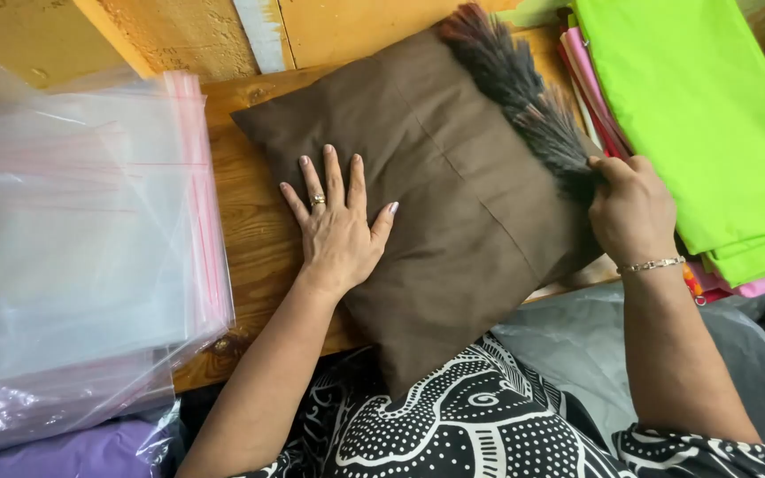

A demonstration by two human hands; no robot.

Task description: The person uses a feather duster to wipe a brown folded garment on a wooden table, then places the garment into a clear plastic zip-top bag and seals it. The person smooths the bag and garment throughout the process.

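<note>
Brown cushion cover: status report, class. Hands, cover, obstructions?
Left hand flat on brown cushion cover. Right hand grips feather duster on it. Plastic bags beside, untouched.

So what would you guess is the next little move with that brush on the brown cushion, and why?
Probably a sweep of the feather brush down across the brown cushion cover toward the body. The right hand grips its handle at the cover's right edge, with the bristles lying on the upper right corner. The left hand lies flat with fingers spread on the cover's left side, pinning it to the wooden table.
</note>
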